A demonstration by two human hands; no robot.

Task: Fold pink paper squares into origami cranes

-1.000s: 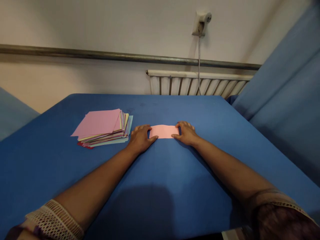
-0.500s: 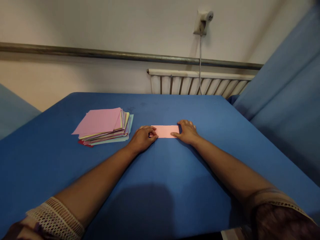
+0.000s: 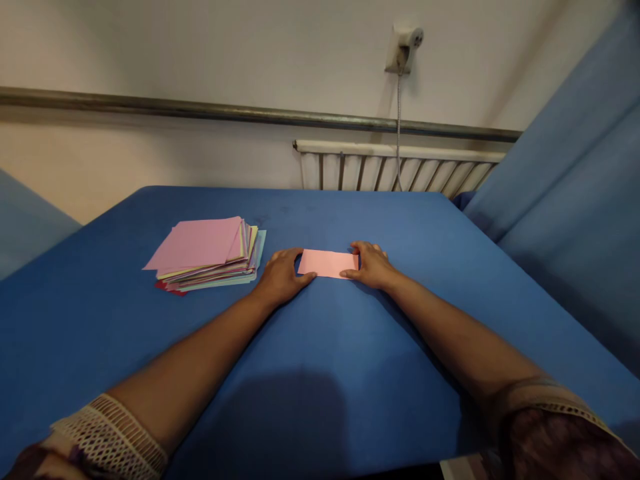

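A small pink paper [image 3: 327,263], a narrow rectangle that looks folded, lies on the blue table between my hands. My left hand [image 3: 283,276] is curved around its left end, thumb at the near edge and forefinger at the far corner. At the other end, my right hand [image 3: 373,265] has its thumb on the near right part of the paper and its fingers bent by the far right corner. To the left of my left hand sits an uneven stack of coloured paper [image 3: 205,243], with pink sheets on top.
The blue table [image 3: 300,333] spreads out around both arms. Behind it are a metal rail [image 3: 225,113] and a slatted white frame [image 3: 380,148] by the wall. A cable [image 3: 399,127] hangs from a wall socket [image 3: 400,53]. Blue curtain [image 3: 565,160] drapes at the right.
My left fingers have moved off the paper's left end and spread to its far corner, uncovering that end. The paper has tilted slightly. My right hand has hardly moved.
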